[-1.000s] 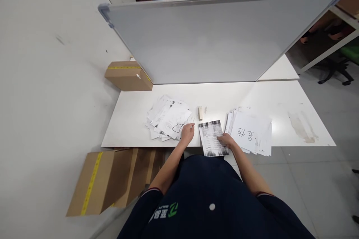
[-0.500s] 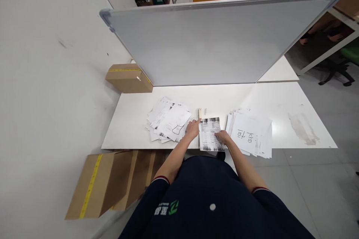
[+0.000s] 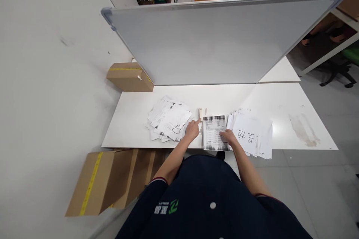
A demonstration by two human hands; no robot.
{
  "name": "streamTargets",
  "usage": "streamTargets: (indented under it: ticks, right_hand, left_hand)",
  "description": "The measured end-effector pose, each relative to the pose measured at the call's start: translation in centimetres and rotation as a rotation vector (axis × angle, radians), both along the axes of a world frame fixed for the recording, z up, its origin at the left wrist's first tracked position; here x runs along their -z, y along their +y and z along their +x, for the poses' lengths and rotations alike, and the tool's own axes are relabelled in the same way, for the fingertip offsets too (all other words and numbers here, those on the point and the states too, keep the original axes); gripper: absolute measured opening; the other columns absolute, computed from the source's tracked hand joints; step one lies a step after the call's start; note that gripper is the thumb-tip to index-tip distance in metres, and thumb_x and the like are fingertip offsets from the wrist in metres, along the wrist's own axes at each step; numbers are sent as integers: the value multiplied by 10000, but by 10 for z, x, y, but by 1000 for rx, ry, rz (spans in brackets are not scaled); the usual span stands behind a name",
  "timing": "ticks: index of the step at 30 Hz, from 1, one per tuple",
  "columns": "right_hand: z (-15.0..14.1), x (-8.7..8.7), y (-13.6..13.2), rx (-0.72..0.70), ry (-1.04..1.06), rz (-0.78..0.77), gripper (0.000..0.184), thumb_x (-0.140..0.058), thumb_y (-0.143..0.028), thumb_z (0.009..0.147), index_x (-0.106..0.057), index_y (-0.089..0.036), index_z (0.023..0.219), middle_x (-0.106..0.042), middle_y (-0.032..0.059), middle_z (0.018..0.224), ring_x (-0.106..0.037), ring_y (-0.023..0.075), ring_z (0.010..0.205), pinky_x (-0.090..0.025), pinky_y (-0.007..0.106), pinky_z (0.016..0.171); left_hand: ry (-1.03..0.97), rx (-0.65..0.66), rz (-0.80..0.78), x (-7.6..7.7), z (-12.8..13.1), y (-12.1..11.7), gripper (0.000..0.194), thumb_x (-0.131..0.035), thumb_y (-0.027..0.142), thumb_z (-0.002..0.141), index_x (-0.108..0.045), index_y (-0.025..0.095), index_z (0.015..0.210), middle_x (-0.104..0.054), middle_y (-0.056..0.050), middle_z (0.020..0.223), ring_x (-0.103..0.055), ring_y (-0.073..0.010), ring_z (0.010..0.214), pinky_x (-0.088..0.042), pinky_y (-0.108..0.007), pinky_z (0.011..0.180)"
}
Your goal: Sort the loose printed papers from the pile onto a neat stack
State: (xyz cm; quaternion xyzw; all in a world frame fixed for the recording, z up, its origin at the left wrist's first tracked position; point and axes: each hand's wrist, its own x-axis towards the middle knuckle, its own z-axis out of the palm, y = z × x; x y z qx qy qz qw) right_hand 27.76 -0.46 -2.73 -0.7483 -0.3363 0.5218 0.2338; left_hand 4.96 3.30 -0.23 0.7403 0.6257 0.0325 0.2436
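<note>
A sheet of paper (image 3: 212, 134) with print and dark smudged bands hangs slightly over the table's near edge. My right hand (image 3: 229, 136) pinches its right side, close to the right stack of papers (image 3: 249, 134), whose top sheet bears large handwritten characters. To the left of the sheet is my left hand (image 3: 192, 130), its index finger stretched out to the near end of a small cream-coloured block-like object (image 3: 200, 113), possibly a stapler. That hand rests beside a loose pile of papers (image 3: 169, 117), the top one carrying a drawn black outline.
A large whiteboard (image 3: 207, 44) stands across the back of the white table (image 3: 283, 119). One cardboard box (image 3: 131, 78) sits at the back left corner; open cardboard boxes (image 3: 95, 183) stand below on the left. An office chair (image 3: 340, 71) is at the far right.
The printed sheet has moved a little to the right with my right hand, away from the small cream object. My left hand has barely moved.
</note>
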Motion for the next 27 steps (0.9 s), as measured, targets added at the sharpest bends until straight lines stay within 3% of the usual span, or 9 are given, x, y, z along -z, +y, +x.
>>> streamTargets:
  ticks: [4, 7, 10, 12, 15, 18, 20, 24, 27]
  right_hand:
    - [57, -26, -13, 80, -34, 68, 337, -567, -295, 605, -594, -104, 880, -683, 110, 852, -639, 226, 784, -493, 266, 627]
    - [105, -43, -19, 157, -74, 66, 438, -590, -308, 614, -581, -96, 997, -666, 138, 942, -638, 224, 811, -501, 283, 656]
    - [135, -57, -19, 150, -366, -107, 686, -633, -386, 625, -468, -99, 1226, -579, 215, 1121, -607, 276, 921, -493, 368, 728]
    - [137, -65, -17, 145, -615, -140, 804, -628, -436, 642, -370, -90, 1319, -481, 259, 1230, -548, 331, 1029, -458, 434, 799]
    - [111, -69, -11, 66, -700, -11, 727, -536, -451, 733, -358, -79, 1333, -480, 239, 1236, -510, 328, 1083, -418, 432, 864]
    - [60, -64, -6, -117, -563, 127, 598, -490, -410, 779, -429, -95, 1284, -524, 190, 1200, -564, 269, 988, -421, 387, 860]
    - [19, -60, -3, -242, -467, 175, 521, -505, -364, 776, -484, -120, 1235, -530, 169, 1197, -589, 231, 903, -419, 370, 858]
    - [-62, -62, -1, -367, -87, 203, 391, -539, -377, 765, -577, -162, 1089, -629, 101, 1002, -605, 186, 835, -453, 304, 785]
    - [-107, -66, -2, -334, 338, 133, 438, -546, -468, 752, -562, -183, 1085, -622, 88, 1036, -620, 164, 798, -485, 265, 679]
  left_hand:
    - [2, -191, 214, -4, -38, -21, 447, -425, 233, 831, -443, 252, 1277, -512, -107, 1155, -451, -257, 1067, -363, -393, 920]
    - [129, -401, 216, 0, -74, -33, 543, -492, 380, 801, -396, 216, 1310, -409, -143, 1298, -356, -317, 1187, -331, -455, 955]
    - [188, -437, 96, 8, -99, -38, 692, -542, 475, 750, -336, 184, 1342, -318, -164, 1379, -287, -347, 1248, -317, -476, 968]
    - [187, -396, 74, 14, -106, -39, 687, -537, 478, 754, -342, 177, 1340, -308, -162, 1390, -285, -346, 1254, -329, -460, 966]
    - [170, -353, 118, 16, -107, -42, 551, -489, 453, 796, -454, 171, 1268, -366, -151, 1356, -327, -328, 1231, -337, -431, 972]
    - [123, -330, 142, 11, -103, -42, 372, -376, 370, 867, -603, 161, 1076, -493, -129, 1239, -412, -276, 1164, -353, -385, 964]
    - [94, -344, 146, 3, -102, -40, 372, -297, 295, 896, -634, 152, 966, -578, -120, 1092, -490, -241, 1055, -397, -358, 903]
    - [73, -368, 240, -19, -94, -41, 373, -263, 253, 904, -619, 156, 857, -611, -105, 883, -531, -218, 889, -429, -337, 791]
    - [54, -213, 332, -36, -73, -54, 326, -295, 242, 900, -609, 174, 844, -603, -103, 878, -521, -212, 904, -404, -345, 820]
